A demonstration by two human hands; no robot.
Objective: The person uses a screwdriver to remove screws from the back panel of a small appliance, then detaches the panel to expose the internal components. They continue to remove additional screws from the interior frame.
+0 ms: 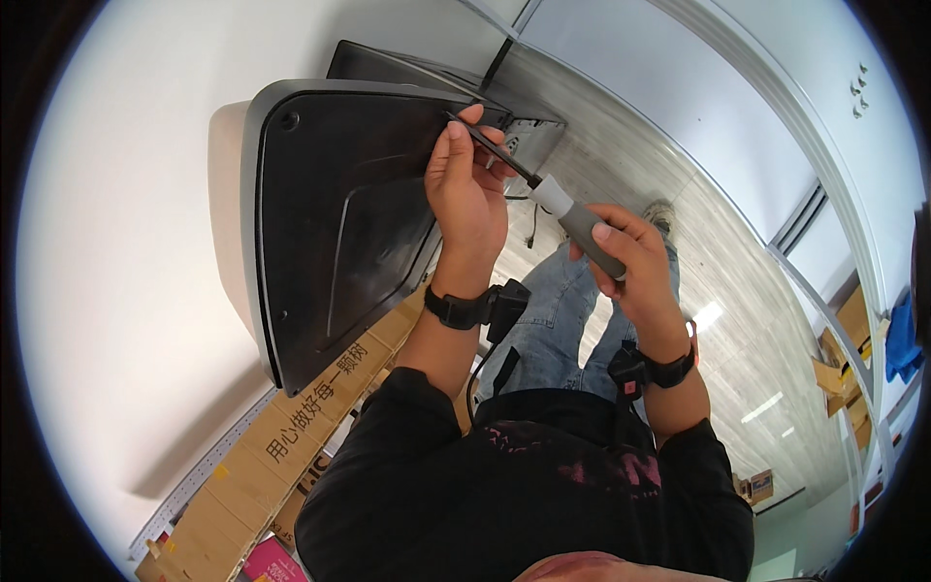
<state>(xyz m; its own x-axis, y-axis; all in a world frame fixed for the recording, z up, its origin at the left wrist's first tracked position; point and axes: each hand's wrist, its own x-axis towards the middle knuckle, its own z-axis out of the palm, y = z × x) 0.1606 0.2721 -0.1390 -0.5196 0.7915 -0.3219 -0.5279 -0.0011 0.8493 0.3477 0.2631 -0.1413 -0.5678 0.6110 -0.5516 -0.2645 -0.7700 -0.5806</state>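
On the left, beside a white wall (pixel 145 242), a black panel (pixel 378 213) stood at the tip of a screwdriver (pixel 555 199).
Largest was the panel, tilted and edged by a grey rim (pixel 255 160), with a long cardboard box (pixel 221 514) running along its near side. Right of the panel, the right grip (pixel 635 254) wrapped the screwdriver's grey handle (pixel 585 231), thumb laid against it. The left grip (pixel 465 184) pinched the dark shaft (pixel 504 155) near its tip, thumb and forefinger at the panel's far right corner; whether the tip sat in a recess could not be told. Smallest were two dark holes: one round (pixel 289 120), at the panel's far left corner, the other lesser (pixel 283 315), at near left.
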